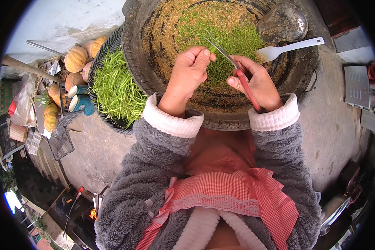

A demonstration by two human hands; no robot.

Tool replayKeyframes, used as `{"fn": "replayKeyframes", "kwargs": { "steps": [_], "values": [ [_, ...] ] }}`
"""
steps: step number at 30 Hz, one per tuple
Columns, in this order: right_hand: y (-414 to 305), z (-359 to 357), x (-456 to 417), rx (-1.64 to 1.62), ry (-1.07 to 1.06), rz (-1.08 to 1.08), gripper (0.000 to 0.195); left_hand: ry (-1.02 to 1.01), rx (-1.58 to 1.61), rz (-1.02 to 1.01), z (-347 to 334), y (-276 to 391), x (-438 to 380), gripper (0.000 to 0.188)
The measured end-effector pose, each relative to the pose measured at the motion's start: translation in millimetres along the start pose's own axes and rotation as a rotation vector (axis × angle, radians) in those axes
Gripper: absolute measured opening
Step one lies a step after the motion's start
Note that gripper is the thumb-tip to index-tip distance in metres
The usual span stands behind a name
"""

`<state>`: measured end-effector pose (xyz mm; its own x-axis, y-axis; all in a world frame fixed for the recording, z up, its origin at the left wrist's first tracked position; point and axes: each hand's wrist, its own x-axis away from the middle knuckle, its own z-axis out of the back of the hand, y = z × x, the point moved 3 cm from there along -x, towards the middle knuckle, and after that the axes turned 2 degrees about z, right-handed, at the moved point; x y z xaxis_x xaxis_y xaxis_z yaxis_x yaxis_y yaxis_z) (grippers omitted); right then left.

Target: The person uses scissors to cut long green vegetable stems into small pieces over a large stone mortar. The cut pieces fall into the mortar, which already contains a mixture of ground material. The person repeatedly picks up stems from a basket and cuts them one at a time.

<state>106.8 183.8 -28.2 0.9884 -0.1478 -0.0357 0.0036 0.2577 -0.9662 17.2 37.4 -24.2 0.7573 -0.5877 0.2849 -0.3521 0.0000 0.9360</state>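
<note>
My left hand (pixel 190 73) pinches a small bunch of green stems (pixel 213 49), whose cut ends poke out between thumb and forefinger. My right hand (pixel 256 82) grips red-handled scissors (pixel 244 82); their slightly parted blades reach to the stems. Both hands are over a large dark, round basin (pixel 137 59). Inside it, chopped green pieces (pixel 243 40) lie over a brown crumbly mixture (pixel 162 34). A white plastic spatula (pixel 287 48) rests in the basin at the right, beside a blackened metal scoop or bowl (pixel 282 23). Long green stems (pixel 117 87) fill a dark woven basket on the left.
The basket's rim (pixel 95 67) stands against the basin's left side. Pumpkins (pixel 76 59), blue boots (pixel 81 104) and plastic crates (pixel 61 143) crowd the left wall. A small flame (pixel 93 214) shows at lower left. Metal equipment (pixel 357 86) stands at the far right.
</note>
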Motion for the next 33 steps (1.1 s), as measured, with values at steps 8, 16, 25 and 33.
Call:
{"fn": "replayKeyframes", "kwargs": {
  "steps": [8, 16, 25, 33],
  "values": [
    [0.3, 1.1, -1.0, 0.073, -0.02, 0.016, 0.049, -0.007, -0.17, -0.046, -1.8, -0.9, -0.3, 0.021],
    [5.5, 1.5, -0.3, -0.025, -0.01, -0.109, 0.045, 0.039, -0.117, -0.018, 1.7, -2.3, -1.7, 0.019],
    [0.6, -2.3, -0.1, 0.012, -0.044, -0.01, 0.053, 0.068, -0.13, -0.07, 1.9, -1.9, -2.8, 0.019],
    [-0.6, -1.7, 0.0, 0.05, -0.065, -0.034, 0.048, 0.042, -0.201, -0.067, 1.9, -4.2, -3.6, 0.019]
  ]
}}
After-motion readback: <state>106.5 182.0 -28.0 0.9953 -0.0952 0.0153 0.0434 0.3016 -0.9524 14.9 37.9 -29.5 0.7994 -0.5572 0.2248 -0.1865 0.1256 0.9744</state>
